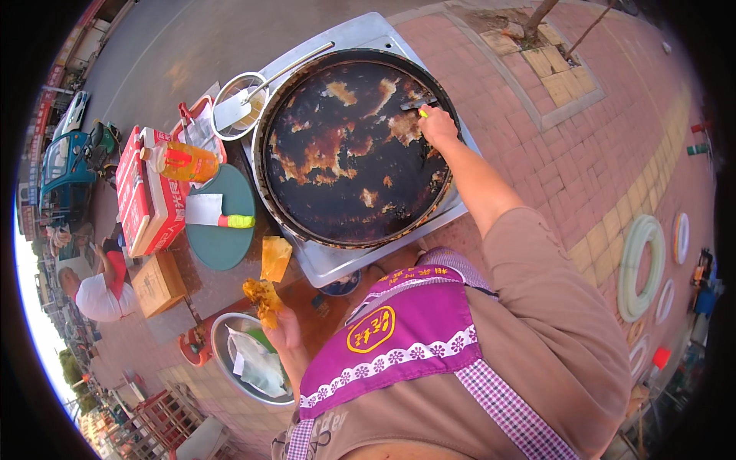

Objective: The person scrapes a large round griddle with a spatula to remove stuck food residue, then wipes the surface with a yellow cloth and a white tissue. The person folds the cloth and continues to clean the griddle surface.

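My right hand (439, 127) grips a scraper (418, 104) by its yellow-green handle. The flat metal blade rests on the far right part of a big round black pan (322, 213), whose surface bears patches of brown and whitish residue. Closer to my body, my left hand (285, 329) holds a crumpled, oily yellow-brown wad (263, 300); whether it is cloth, paper or food is unclear. Just beyond that wad lies an orange-yellow square piece (276, 258) at the table's edge. The pan sits on a silvery metal stand (322, 270).
Left of the pan are a teal round board (213, 247) with a cleaver (206, 210), an oil bottle (187, 162), a red-white carton (150, 195), a wooden box (158, 286) and a bowl (221, 133) holding a long-handled spatula (233, 110). A metal basin (221, 345) stands below. A person (103, 293) is beyond.
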{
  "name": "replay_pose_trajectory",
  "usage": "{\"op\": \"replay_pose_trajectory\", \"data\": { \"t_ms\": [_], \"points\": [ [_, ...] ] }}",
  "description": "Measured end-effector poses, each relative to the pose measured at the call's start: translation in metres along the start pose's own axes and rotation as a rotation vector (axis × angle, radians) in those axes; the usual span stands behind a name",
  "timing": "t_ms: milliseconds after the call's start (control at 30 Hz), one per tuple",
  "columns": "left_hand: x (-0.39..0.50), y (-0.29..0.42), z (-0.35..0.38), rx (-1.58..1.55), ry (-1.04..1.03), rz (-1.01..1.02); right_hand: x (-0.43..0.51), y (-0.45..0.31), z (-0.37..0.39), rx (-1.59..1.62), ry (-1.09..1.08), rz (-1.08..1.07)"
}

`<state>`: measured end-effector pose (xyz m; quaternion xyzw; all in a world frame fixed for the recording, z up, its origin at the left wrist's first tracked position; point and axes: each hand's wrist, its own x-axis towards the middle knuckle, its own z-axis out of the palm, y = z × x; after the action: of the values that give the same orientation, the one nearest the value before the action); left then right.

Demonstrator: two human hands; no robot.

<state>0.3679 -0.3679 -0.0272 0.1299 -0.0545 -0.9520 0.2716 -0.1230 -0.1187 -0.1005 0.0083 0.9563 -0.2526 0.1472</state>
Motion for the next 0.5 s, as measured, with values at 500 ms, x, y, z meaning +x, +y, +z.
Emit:
{"op": "replay_pose_trajectory", "data": {
  "t_ms": [500],
  "points": [
    [0.005,-0.038,0.012,0.127,0.006,0.116,0.052,-0.024,-0.013,-0.181,-0.064,-0.264]
  ]
}}
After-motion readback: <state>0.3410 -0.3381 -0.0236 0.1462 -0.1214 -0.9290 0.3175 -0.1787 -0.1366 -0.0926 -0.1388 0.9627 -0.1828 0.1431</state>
